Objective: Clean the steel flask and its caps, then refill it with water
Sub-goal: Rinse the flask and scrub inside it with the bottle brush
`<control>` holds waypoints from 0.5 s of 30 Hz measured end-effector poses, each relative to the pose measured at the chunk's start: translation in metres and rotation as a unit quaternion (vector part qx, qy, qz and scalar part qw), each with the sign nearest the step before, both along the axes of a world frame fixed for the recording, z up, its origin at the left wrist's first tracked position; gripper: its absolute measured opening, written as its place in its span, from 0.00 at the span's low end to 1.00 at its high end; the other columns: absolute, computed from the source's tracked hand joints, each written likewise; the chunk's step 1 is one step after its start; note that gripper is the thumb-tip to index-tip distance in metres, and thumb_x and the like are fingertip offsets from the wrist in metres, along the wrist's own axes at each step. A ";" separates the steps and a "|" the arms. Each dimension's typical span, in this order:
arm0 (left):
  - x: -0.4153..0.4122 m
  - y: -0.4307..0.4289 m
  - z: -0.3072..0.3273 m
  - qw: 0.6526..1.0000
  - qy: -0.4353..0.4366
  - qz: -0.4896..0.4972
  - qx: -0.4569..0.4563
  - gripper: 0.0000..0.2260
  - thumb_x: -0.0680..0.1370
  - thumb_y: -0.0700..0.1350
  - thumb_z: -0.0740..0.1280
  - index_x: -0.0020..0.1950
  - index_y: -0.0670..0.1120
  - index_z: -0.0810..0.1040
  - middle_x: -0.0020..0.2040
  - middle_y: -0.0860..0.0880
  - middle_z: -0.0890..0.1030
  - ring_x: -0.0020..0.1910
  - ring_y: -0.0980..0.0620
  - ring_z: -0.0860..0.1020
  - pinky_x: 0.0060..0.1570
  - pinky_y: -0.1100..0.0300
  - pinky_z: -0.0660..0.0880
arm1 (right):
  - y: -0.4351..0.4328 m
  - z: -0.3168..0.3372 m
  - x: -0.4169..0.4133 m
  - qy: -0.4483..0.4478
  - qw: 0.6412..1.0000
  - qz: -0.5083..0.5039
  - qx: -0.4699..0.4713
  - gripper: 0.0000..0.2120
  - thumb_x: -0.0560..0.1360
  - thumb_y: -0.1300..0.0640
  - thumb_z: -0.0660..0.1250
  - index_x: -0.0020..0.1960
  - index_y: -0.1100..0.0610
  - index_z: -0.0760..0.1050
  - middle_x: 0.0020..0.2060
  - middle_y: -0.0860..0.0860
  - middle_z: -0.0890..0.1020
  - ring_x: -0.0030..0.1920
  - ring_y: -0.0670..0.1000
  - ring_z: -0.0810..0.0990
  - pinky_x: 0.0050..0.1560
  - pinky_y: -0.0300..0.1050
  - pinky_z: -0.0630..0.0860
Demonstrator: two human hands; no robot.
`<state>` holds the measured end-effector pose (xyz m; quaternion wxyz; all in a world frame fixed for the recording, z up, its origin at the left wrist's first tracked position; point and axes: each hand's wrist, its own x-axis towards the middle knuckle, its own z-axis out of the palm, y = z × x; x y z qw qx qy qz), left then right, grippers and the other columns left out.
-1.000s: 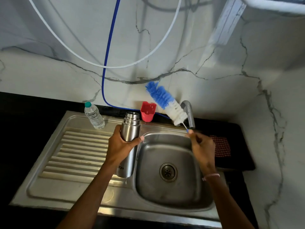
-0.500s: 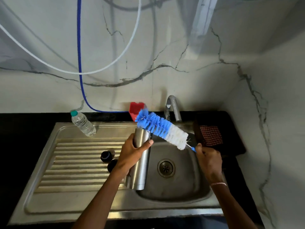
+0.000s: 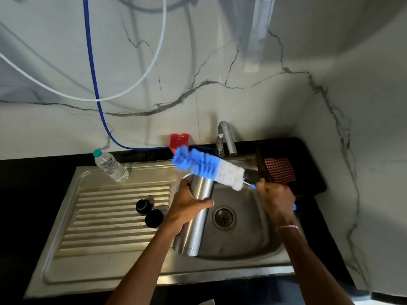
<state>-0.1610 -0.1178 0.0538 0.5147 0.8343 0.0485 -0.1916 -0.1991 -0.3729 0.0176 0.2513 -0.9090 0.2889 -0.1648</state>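
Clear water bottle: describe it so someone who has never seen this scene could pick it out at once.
Find the steel sink unit and its ribbed draining board on the left. At the board's far corner, by the wall, stands a bottle. It alone is clear plastic with a green top; the two caps are black, and the flask is steel.

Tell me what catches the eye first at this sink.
The blue-and-white bottle brush stands out first, slanted across the top of the steel flask, which is held tilted at the left edge of the sink basin. Next come the two black caps on the ribbed drainboard and the red container against the wall.
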 end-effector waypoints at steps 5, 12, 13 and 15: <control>-0.004 -0.005 0.000 1.000 0.000 0.021 0.019 0.29 0.64 0.49 0.82 0.57 0.49 0.70 0.48 0.50 0.82 0.43 0.53 0.83 0.41 0.56 0.78 | 0.015 0.007 0.010 -0.008 0.999 0.023 -0.023 0.20 0.75 0.47 0.65 0.33 0.60 0.81 0.29 0.59 0.81 0.33 0.65 0.81 0.34 0.48 0.72; 0.001 0.008 0.001 0.996 0.056 0.037 -0.065 0.23 0.65 0.52 0.82 0.55 0.55 0.76 0.47 0.50 0.85 0.43 0.50 0.85 0.45 0.52 0.82 | -0.007 -0.006 -0.011 0.015 0.999 -0.013 -0.032 0.21 0.76 0.47 0.65 0.33 0.60 0.82 0.29 0.60 0.82 0.33 0.64 0.82 0.35 0.49 0.75; 0.000 0.004 0.000 0.997 0.047 0.025 -0.060 0.22 0.65 0.54 0.81 0.55 0.57 0.77 0.47 0.52 0.86 0.44 0.52 0.85 0.46 0.52 0.82 | 0.003 0.001 -0.003 -0.003 0.999 -0.006 -0.041 0.21 0.75 0.47 0.65 0.32 0.61 0.81 0.27 0.59 0.81 0.30 0.64 0.81 0.33 0.48 0.74; -0.001 -0.006 -0.002 0.999 0.018 -0.005 -0.039 0.20 0.66 0.55 0.80 0.55 0.57 0.80 0.47 0.55 0.86 0.44 0.57 0.85 0.49 0.54 0.82 | 0.022 0.014 0.011 -0.024 0.999 0.009 -0.046 0.22 0.74 0.46 0.63 0.31 0.61 0.79 0.25 0.59 0.79 0.27 0.64 0.79 0.30 0.47 0.73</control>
